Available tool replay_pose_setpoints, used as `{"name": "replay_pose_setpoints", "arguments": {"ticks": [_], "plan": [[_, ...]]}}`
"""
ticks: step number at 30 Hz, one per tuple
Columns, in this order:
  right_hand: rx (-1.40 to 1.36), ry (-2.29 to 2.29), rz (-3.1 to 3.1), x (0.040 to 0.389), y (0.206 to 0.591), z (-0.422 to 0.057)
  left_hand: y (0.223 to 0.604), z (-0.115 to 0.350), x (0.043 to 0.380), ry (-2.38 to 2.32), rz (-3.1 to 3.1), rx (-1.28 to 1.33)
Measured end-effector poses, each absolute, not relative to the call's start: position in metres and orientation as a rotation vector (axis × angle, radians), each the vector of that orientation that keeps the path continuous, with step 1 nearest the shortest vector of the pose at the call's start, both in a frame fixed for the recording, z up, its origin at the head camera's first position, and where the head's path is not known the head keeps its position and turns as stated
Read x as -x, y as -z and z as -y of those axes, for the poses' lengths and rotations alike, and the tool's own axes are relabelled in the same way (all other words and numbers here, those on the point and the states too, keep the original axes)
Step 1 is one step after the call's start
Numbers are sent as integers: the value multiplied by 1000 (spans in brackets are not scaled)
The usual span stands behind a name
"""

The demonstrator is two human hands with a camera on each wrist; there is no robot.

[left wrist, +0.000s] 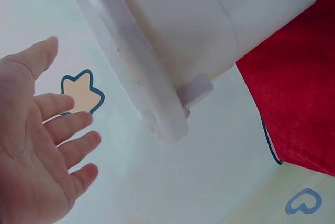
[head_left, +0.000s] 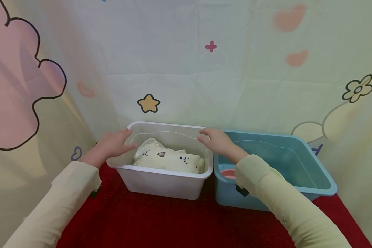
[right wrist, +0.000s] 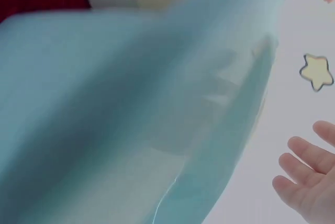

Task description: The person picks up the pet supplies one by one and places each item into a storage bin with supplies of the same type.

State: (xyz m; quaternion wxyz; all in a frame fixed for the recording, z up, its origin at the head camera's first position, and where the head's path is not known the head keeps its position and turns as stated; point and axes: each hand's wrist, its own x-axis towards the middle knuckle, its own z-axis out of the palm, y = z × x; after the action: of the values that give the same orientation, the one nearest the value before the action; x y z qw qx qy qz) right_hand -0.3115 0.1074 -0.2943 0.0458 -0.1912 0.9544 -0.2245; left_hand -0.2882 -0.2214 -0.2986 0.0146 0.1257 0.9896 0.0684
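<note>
A white plastic bin (head_left: 164,182) stands on the red cloth. Inside it lies a puffy cream cloth item (head_left: 167,160) with a frilled edge and small dark prints; its exact kind cannot be told. My left hand (head_left: 113,144) hovers over the bin's left end, fingers extended. In the left wrist view the same hand (left wrist: 47,135) has spread fingers, apart from the bin's rim (left wrist: 141,67). My right hand (head_left: 218,140) is above the bin's right end, palm facing inward. The right wrist view shows that hand (right wrist: 311,177) with loose, straight fingers and nothing in them.
Close on the right stands a blue bin (head_left: 316,191), partly covered by my right sleeve (head_left: 272,186). A pink thing (head_left: 228,173) shows in its near left corner. Red cloth (head_left: 167,224) covers the surface. A printed curtain (head_left: 179,86) hangs behind the bins.
</note>
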Motion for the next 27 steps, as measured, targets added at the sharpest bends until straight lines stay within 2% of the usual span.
{"name": "replay_pose_setpoints", "arguments": {"ticks": [9,27], "plan": [[473,722,-2975,321,292,-135,293,212,298,-173,-3118,-383],[326,462,-3090,334,283,-191,289,206,311,-144,-3118,-333]]}}
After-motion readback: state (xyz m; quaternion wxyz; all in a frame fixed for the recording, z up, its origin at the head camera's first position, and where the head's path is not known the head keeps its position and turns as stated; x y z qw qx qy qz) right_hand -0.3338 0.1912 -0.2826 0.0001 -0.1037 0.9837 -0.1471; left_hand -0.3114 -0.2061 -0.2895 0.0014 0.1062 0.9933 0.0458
